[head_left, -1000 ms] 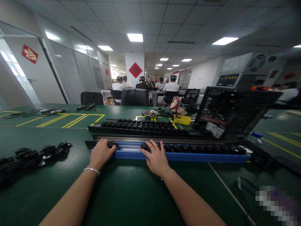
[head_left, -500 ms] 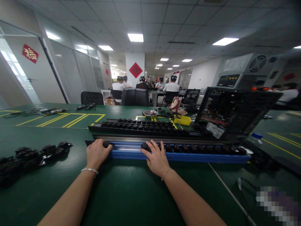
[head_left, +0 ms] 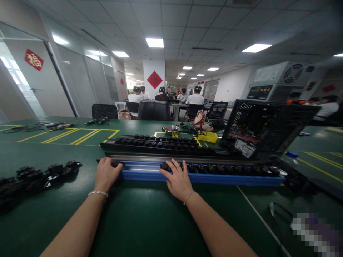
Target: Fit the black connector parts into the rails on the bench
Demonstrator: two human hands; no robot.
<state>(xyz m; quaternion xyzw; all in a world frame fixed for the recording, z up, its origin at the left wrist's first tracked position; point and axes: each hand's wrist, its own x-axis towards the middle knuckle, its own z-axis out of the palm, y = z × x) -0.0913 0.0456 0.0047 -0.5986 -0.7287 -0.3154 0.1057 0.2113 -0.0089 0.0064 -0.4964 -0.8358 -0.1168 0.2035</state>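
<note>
Hands (head_left: 178, 180) at rail (head_left: 227, 180) — 福 sign (head_left: 34, 60)

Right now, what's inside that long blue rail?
Small black knobby parts line the right stretch of the rail; another shows beside the left hand. That hand and the right hand cover whatever lies beneath.

We list: one blue rail (head_left: 230, 179); black modules (head_left: 210, 168) rowed along its right; our left hand (head_left: 107, 174), gripping a black piece (head_left: 115, 163) near the rail's left end; our right hand (head_left: 179, 180), splayed over the row's left end; beyond, one metal bowl (head_left: 170, 129), one yellow tray (head_left: 208, 137).
</note>
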